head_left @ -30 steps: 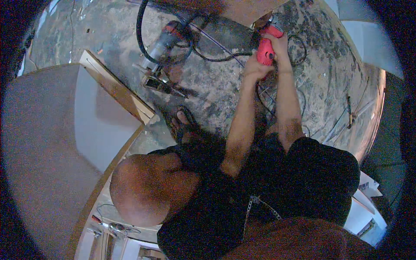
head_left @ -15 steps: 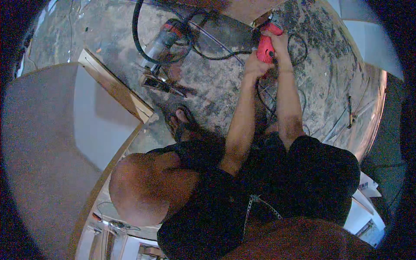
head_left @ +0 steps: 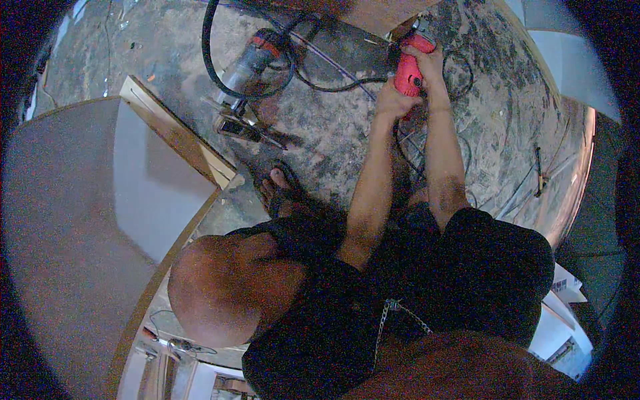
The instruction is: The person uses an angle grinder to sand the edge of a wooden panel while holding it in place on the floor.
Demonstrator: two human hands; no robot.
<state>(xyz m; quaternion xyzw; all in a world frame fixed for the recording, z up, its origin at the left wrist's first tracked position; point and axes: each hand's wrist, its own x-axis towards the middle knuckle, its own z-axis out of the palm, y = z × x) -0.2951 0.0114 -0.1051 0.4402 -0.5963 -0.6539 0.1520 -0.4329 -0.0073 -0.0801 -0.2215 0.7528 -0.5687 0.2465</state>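
Both of my hands are closed around a red corded power tool point(head_left: 405, 75); its exact kind cannot be made out. My left hand point(head_left: 395, 103) wraps its rear end, where a cable hangs down. Farther forward, my right hand point(head_left: 429, 59) grips the front part, close to a silver metal piece at the head. That head sits against the corner of a brown wooden panel point(head_left: 380, 17) at the top of the view. The contact point is partly hidden by the panel and the tool.
A grey corded power tool point(head_left: 248, 70) with a red ring and metal base lies on the stained floor point(head_left: 320, 127), left of my hands. Black cable point(head_left: 207, 40) loops around it. A light wooden strip point(head_left: 177, 130) edges a large panel point(head_left: 67, 193) at left. My sandalled foot point(head_left: 277, 187) is near.
Almost nothing differs. Both hands keep their hold on the red power tool, and its head stays at the panel corner.
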